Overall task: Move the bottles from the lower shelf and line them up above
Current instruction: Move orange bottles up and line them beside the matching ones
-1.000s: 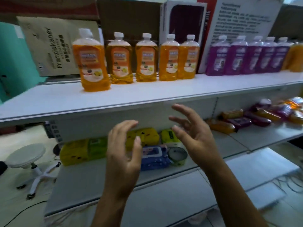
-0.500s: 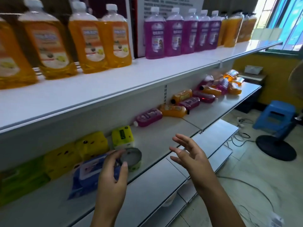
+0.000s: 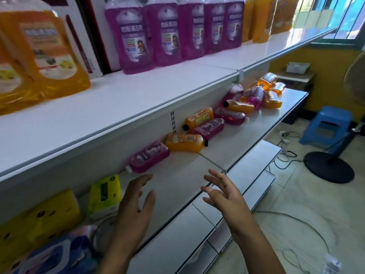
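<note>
A: Head view. Left hand (image 3: 134,204) and right hand (image 3: 225,196) both empty, fingers spread, just short of the purple bottle (image 3: 149,157) lying flat on the lower shelf (image 3: 183,175).

B: Handling? Liquid-filled, likely heavy, slick plastic. Grip mid-body, not the cap; upper shelf (image 3: 110,107) directly above.

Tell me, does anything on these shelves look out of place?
Yes. The bottles on the lower shelf lie toppled on their sides, like the purple bottle and orange bottle, with a jumbled heap farther along. Those above stand upright in rows.
</note>
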The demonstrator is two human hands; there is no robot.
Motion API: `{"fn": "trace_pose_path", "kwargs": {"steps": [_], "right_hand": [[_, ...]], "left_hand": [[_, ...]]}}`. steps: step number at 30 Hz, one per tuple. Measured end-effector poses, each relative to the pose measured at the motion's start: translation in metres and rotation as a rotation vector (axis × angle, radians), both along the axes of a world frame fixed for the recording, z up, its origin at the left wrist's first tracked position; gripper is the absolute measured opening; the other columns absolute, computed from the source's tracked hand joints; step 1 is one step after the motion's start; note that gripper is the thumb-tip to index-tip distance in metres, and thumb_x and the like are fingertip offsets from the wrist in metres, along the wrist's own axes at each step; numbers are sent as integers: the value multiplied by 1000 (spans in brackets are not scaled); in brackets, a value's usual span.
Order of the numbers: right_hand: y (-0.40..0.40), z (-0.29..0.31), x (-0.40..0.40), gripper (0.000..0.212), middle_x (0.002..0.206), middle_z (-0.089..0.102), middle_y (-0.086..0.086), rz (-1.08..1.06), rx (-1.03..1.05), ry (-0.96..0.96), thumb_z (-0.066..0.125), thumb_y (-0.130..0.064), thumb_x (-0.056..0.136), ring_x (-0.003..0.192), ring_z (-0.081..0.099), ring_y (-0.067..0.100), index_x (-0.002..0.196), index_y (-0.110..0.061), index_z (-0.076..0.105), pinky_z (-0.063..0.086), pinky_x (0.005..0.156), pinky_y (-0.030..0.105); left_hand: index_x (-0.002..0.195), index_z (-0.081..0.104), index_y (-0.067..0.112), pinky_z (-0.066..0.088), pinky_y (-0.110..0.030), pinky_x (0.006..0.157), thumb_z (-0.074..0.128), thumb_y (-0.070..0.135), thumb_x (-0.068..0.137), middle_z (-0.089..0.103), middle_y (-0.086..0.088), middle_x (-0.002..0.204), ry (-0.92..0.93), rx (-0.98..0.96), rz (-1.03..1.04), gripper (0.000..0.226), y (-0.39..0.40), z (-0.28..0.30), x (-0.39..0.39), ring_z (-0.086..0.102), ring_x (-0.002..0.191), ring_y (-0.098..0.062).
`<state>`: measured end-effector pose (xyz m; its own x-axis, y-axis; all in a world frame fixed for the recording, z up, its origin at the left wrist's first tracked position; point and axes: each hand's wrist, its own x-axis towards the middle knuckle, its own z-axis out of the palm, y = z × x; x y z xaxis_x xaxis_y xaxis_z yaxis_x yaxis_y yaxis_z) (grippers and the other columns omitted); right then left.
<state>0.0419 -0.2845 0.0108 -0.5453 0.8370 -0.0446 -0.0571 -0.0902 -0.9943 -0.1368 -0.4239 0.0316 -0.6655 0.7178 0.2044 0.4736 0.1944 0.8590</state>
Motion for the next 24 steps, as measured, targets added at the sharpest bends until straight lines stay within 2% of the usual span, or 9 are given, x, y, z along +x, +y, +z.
{"fn": "trace_pose_path", "kwargs": {"steps": [2, 6, 8, 10, 12, 13, 17, 21, 24], "right_hand": [[19, -5, 1, 40, 129, 63, -12, 3, -34, 8, 60, -17, 99, 110, 67, 8, 133, -37, 53, 56, 97, 35], [53, -11, -2, 42, 131, 62, -7, 43, -100, 5, 61, -19, 98, 113, 66, 14, 133, -38, 49, 56, 98, 37], [71, -11, -8, 42, 131, 61, -8, 76, -95, -24, 63, -22, 97, 111, 66, 12, 130, -42, 47, 56, 96, 34], [85, -11, -16, 45, 131, 60, -8, 78, -89, -56, 65, -25, 97, 110, 67, 10, 132, -43, 45, 57, 94, 32], [99, -14, -26, 49, 130, 61, -7, 60, -100, -54, 66, -25, 95, 110, 67, 11, 135, -43, 44, 58, 91, 29], [105, -15, -32, 51, 129, 61, -6, 45, -108, -49, 67, -23, 95, 111, 67, 12, 136, -42, 44, 58, 90, 28], [127, -18, -67, 58, 125, 60, 1, 4, -162, -43, 65, -12, 95, 111, 66, 20, 143, -33, 40, 57, 96, 37], [146, -15, -105, 63, 135, 51, 14, 46, -147, -86, 59, -4, 96, 117, 58, 30, 150, -24, 33, 50, 104, 47], [157, -12, -134, 62, 136, 47, 16, -1, -95, -133, 56, 3, 94, 116, 52, 31, 148, -15, 33, 54, 84, 37]], "left_hand": [[109, 48, 57, 39, -21, 86, 56, 17, 97, 45, 42, 119, 46, -17, -42, 43, 22, 1, -2, 47, 111, 11], [120, 43, 53, 36, -25, 98, 61, 12, 94, 44, 34, 128, 157, -109, -178, 51, 57, 4, -19, 48, 116, 0], [131, 47, 37, 33, -21, 103, 66, 10, 90, 47, 19, 138, 211, -151, -220, 52, 71, 7, -34, 47, 126, -6], [136, 48, 25, 26, -16, 109, 70, 8, 88, 43, 14, 142, 298, -177, -236, 56, 87, 9, -54, 42, 131, -6], [140, 46, 28, 27, -34, 117, 69, 14, 90, 43, 12, 147, 303, -248, -238, 58, 109, 13, -72, 41, 136, -14], [142, 45, 28, 31, -42, 116, 68, 17, 90, 47, 8, 145, 288, -275, -245, 58, 121, 14, -79, 44, 135, -17], [149, 38, 21, 44, -41, 103, 67, 18, 91, 56, -10, 128, 326, -349, -350, 65, 176, 9, -105, 57, 109, -20], [154, 22, 19, 35, -44, 112, 68, 26, 90, 31, -10, 156, 471, -570, -393, 79, 226, -12, -128, 41, 136, -30], [156, 12, 13, 19, -37, 119, 66, 23, 88, 14, -7, 163, 600, -674, -390, 88, 250, -32, -142, 19, 148, -26]]}}
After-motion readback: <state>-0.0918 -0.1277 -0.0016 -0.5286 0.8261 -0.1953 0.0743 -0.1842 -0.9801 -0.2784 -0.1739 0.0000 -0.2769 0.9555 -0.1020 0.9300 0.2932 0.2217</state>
